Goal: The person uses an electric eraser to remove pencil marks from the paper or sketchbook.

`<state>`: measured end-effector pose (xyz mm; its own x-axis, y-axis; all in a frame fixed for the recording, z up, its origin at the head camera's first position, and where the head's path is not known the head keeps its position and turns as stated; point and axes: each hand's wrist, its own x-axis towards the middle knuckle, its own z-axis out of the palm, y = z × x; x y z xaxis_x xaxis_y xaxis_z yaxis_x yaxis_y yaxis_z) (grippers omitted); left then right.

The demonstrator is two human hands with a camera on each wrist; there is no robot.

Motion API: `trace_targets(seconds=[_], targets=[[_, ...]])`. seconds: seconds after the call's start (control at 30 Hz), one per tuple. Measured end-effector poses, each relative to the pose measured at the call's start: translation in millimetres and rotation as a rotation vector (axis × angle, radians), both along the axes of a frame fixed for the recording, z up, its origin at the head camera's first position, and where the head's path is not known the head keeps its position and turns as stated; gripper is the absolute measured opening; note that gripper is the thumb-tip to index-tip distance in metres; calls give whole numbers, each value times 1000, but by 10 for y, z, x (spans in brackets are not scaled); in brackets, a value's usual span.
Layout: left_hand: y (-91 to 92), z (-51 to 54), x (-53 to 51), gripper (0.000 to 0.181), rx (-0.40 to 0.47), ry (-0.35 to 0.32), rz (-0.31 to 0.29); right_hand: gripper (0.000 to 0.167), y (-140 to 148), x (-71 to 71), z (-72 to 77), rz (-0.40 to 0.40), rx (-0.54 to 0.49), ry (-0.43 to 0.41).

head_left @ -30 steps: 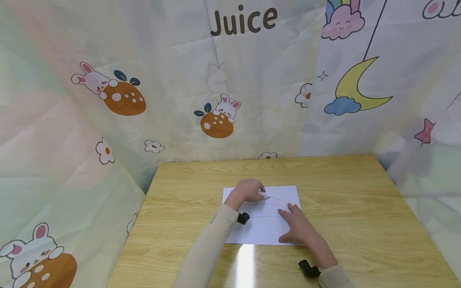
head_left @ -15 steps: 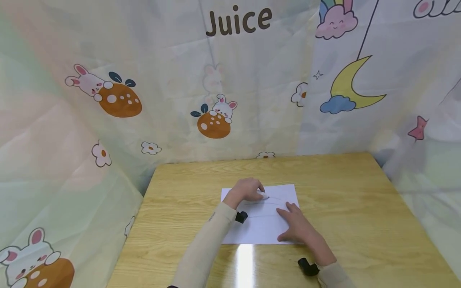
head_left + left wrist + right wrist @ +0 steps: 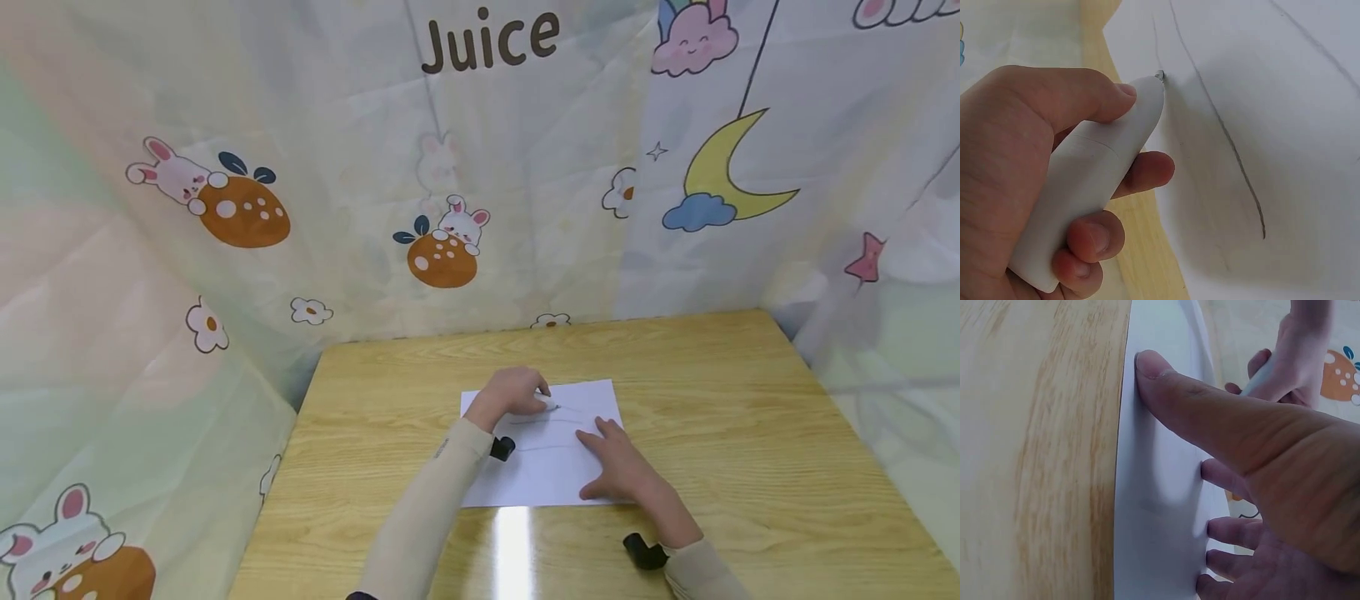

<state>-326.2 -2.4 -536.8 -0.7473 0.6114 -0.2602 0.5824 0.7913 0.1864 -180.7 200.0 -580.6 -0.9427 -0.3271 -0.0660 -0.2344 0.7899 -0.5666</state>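
A white sheet of paper (image 3: 536,479) lies on the wooden table, with a few thin dark lines across it. My left hand (image 3: 513,392) is over its upper part. In the left wrist view that hand (image 3: 1029,144) grips a thick white pen-like tool (image 3: 1079,169), thumb on top and fingers curled round it; its dark tip is at the end of a faint line on the paper (image 3: 1210,175). My right hand (image 3: 618,467) rests spread on the paper's right side. In the right wrist view the thumb of this hand (image 3: 1272,469) lies near the paper's edge.
The wooden table (image 3: 375,433) surrounds the paper, with a bright reflection in front of it. Behind and beside it hangs a printed cloth (image 3: 352,167) with rabbits and a moon. A black device (image 3: 643,552) is at the right wrist, another (image 3: 502,448) at the left.
The head view has shifted slightly. Both hands keep nearly the same places on the paper, the left still gripping the white tool.
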Motion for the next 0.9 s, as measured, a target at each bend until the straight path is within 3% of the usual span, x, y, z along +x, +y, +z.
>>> trace_targets(seconds=[0.27, 0.53, 0.73, 0.9], targets=[[14, -6, -2, 23, -35, 3, 33, 89, -12, -27, 20, 6, 7, -10], [169, -23, 0, 23, 12, 12, -6, 90, 35, -25, 12, -11, 19, -15], [107, -43, 0, 23, 5, -14, 43, 90, 36, -19, 18, -2, 18, -13], [73, -22, 18, 23, 14, -9, 39, 90, -3, -45, 7, 19, 18, 15]])
